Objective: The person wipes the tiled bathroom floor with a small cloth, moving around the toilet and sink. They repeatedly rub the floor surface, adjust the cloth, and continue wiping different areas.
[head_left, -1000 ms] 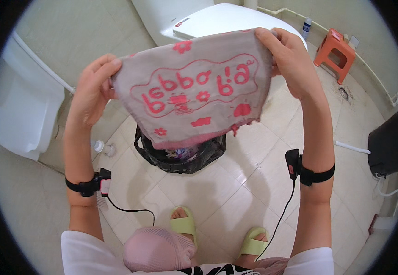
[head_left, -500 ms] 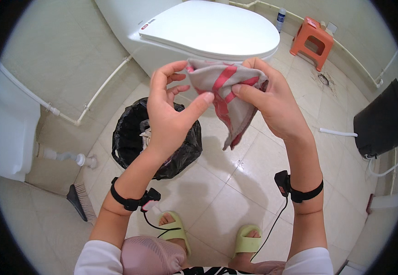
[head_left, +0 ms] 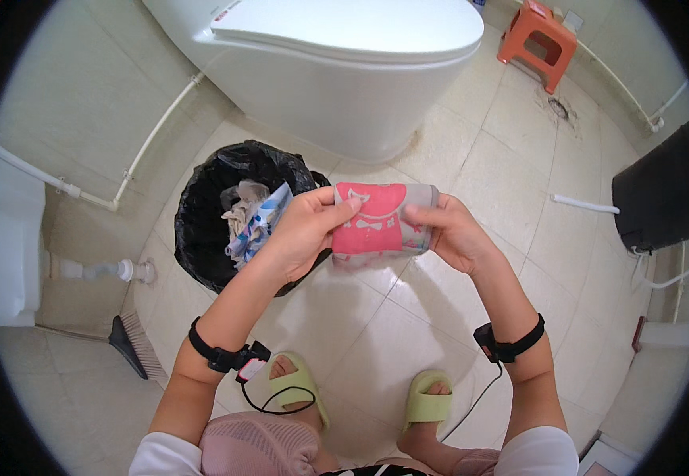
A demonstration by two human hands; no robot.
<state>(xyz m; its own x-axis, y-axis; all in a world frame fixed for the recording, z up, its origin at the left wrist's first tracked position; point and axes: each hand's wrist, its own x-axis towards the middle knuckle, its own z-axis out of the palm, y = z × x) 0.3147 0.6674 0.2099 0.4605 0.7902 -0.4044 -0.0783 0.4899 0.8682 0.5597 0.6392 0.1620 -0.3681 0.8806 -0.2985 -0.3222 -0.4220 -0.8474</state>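
Observation:
A folded grey cloth [head_left: 376,228] with a pink-red pattern is stretched between my two hands, above the tiled floor. My left hand [head_left: 311,230] pinches its left edge, thumb on top of the pink part. On the other side my right hand [head_left: 452,228] grips the right edge, thumb lying across the front and fingers behind. The cloth's lower edge is slightly blurred. Just left of my left hand stands a bin lined with a black bag [head_left: 202,214], partly hidden by my left forearm. Crumpled waste [head_left: 253,218], whitish and blue-patterned, lies inside it.
A white toilet [head_left: 336,95] with its lid down stands ahead. An orange stool [head_left: 539,47] is at the far right, a black bucket [head_left: 658,202] at the right. A broom [head_left: 134,349] lies at the left beside a white pipe [head_left: 114,270]. Green slippers [head_left: 428,404] are on my feet.
The cloth, hanging bunched from my right hand before, is now spread flat and lower. My left hand has closed on its left edge. The view has tilted down, showing more of the bin.

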